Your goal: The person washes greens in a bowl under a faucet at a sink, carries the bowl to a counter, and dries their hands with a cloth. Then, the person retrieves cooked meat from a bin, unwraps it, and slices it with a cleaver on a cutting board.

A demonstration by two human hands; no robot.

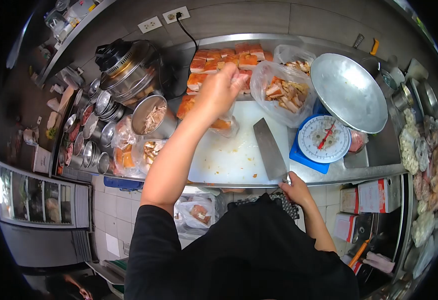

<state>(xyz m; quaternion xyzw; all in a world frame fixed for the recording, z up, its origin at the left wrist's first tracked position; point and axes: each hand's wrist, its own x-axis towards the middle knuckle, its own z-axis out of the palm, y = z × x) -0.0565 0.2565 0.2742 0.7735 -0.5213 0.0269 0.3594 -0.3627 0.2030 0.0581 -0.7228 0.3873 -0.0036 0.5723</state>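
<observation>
My right hand [296, 190] is wrapped round the handle of a cleaver [269, 149] at the counter's front edge. The cleaver's broad blade lies over the right side of a white cutting board [221, 157] with small scraps on it. My left hand [221, 91] is raised, fingers curled closed, in front of rows of roasted pork slabs [210, 65] with browned skin. What it holds, if anything, is hidden. Below its wrist, partly covered by my forearm, is a clear bag [229, 131] with pork in it. An open plastic bag of chopped meat [286, 95] stands to its right.
Right of the board stands a blue dial scale [324, 138] with a large metal pan [349, 92]. On the left are a steel pot of shredded meat [154, 116], bagged food [125, 155], stacked metal bowls [105, 104] and a glass-bowl cooker [131, 70]. A black cord [189, 32] hangs behind.
</observation>
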